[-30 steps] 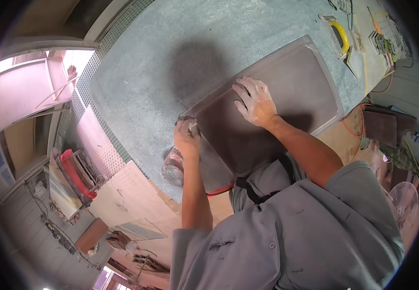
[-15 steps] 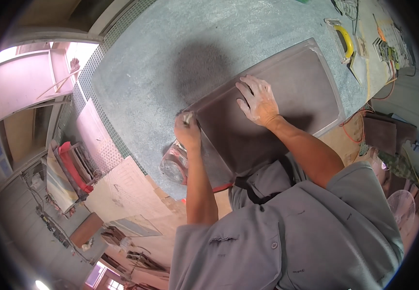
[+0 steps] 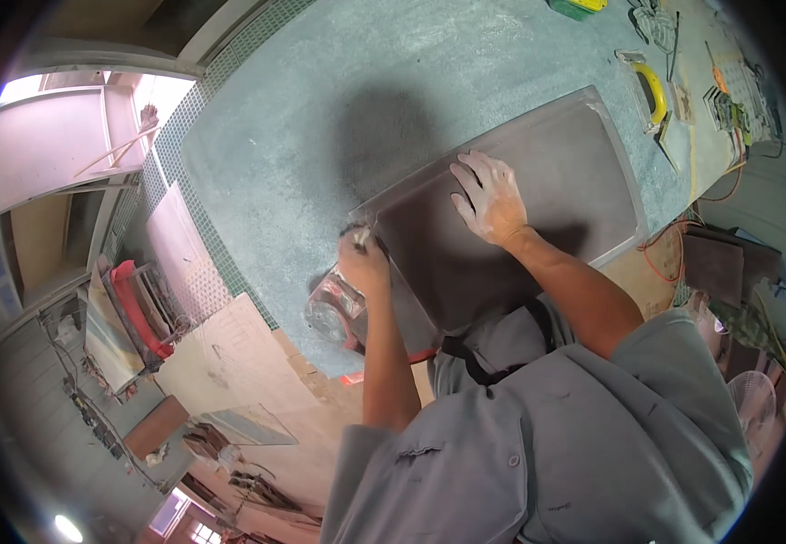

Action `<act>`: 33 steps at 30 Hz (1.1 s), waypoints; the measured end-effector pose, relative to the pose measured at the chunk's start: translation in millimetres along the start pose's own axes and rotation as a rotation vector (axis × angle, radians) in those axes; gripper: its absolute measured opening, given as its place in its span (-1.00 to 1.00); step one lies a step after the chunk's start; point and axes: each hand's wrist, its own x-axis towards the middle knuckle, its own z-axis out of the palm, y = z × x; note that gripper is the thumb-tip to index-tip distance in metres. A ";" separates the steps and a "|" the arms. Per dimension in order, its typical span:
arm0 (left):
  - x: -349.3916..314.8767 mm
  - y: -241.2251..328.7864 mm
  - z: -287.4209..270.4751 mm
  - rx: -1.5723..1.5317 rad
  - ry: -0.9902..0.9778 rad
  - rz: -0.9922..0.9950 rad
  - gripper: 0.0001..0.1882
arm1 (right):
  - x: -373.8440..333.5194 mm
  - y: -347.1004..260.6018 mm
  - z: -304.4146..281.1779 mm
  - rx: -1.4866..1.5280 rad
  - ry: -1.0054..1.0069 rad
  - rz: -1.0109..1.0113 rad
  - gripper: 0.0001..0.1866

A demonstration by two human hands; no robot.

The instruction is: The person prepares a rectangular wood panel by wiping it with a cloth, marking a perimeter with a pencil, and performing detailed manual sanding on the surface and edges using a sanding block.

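Observation:
A dark grey-brown rectangular panel [image 3: 574, 150] with a raised, paler rim lies slantwise on the blue-grey tabletop in front of me. My right hand [image 3: 494, 195], dusted white, rests on its far part with the fingers spread. At the panel's left end, my left hand [image 3: 366, 258] has its fingers curled round a small pale thing [image 3: 360, 236], too covered to name, against the far left corner. Just left of that wrist lies a red and clear rounded object [image 3: 327, 313], partly hidden by the hand and forearm.
At the right of the table lie a yellow-handled tool [image 3: 654, 92] and several hand tools [image 3: 727, 109]. A green and yellow item [image 3: 579, 7] sits at the far edge. An orange cord [image 3: 660, 245] hangs at the right, above a fan [image 3: 753, 399]. Boards [image 3: 143, 313] lean at the left.
My left hand has shifted slightly toward me along the panel's left end, its fingers more turned in. My right hand keeps its place. The view has shifted a little, bringing the green and yellow item in.

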 end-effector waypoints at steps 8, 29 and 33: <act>32.2 22.7 1.9 0.091 0.068 0.002 -0.86 | 3.4 -4.4 -1.6 0.000 -0.067 0.015 -0.45; -110.6 49.8 -0.9 0.243 0.257 -0.123 -0.88 | 2.6 -6.2 -0.6 -0.064 -0.067 -0.031 -0.46; -231.6 53.9 -26.4 0.232 0.252 -0.177 -0.89 | 0.6 -5.6 -0.4 -0.077 -0.067 -0.066 -0.44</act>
